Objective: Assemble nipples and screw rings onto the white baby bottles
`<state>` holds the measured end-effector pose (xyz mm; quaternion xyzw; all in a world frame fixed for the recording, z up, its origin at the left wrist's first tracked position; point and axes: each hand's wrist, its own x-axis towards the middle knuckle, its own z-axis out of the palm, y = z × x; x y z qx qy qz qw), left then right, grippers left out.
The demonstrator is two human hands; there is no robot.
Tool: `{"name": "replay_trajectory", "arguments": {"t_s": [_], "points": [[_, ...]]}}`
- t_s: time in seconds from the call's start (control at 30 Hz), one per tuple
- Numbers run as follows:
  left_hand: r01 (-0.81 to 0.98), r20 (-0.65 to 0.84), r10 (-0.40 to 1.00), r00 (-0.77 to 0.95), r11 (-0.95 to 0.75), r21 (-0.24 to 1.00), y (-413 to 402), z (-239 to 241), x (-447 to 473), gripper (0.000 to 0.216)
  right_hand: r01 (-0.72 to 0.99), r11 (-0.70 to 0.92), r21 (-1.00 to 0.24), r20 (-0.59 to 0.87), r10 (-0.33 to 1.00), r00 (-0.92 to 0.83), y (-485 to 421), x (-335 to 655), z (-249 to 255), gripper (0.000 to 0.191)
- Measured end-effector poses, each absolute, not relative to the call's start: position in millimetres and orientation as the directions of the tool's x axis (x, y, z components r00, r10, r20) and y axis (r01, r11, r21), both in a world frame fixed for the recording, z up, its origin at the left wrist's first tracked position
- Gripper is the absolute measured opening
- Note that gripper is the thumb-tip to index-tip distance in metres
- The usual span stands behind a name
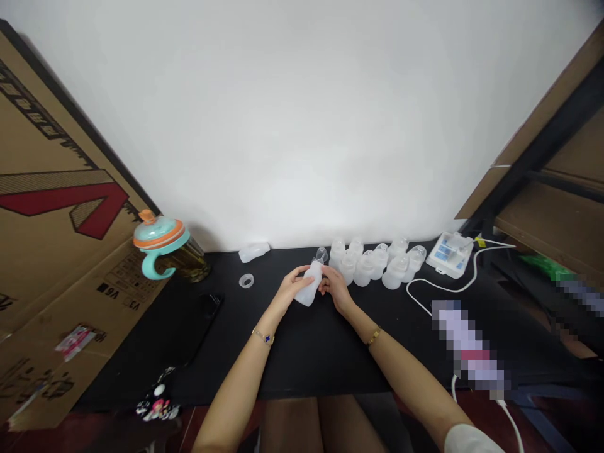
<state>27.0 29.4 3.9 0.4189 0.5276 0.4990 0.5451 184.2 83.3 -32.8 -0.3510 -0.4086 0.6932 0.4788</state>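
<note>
A translucent white baby bottle (308, 290) lies tilted between my two hands over the black table. My left hand (293, 283) is closed around its body, thumb on top. At the bottle's neck, the fingers of my right hand (335, 286) are curled against a clear bottle nipple (321, 255) that points away from me. Part of the neck is hidden by the fingers. Just right of my right hand stands a group of several similar bottles with nipples (363, 270). Left of my hands, a white ring (246, 280) and another bottle body (253, 252) lie on the table.
A teal-lidded pitcher (163, 242) with dark contents stands at the left, near a black phone (193, 327) and a cardboard box (70, 220). A white power strip (450, 254) lies at the right, its cable running across the black table (302, 358). A pixelated object (469, 349) lies nearby.
</note>
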Motion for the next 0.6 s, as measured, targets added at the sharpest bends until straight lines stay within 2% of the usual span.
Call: {"name": "replay_trajectory", "arguments": {"t_s": [0.33, 0.6], "points": [[-0.118, -0.16, 0.987, -0.034, 0.155, 0.981, 29.5, 1.9, 26.8, 0.071, -0.371, -0.206, -0.906, -0.094, 0.95, -0.298, 82.5, 184.8, -31.3, 0.041], [-0.315, -0.125, 0.987, 0.099, 0.15, 0.937, 31.8, -1.1, 27.7, 0.058, -0.371, -0.232, -0.899, -0.107, 0.939, -0.328, 84.6, 182.7, -36.6, 0.044]]}}
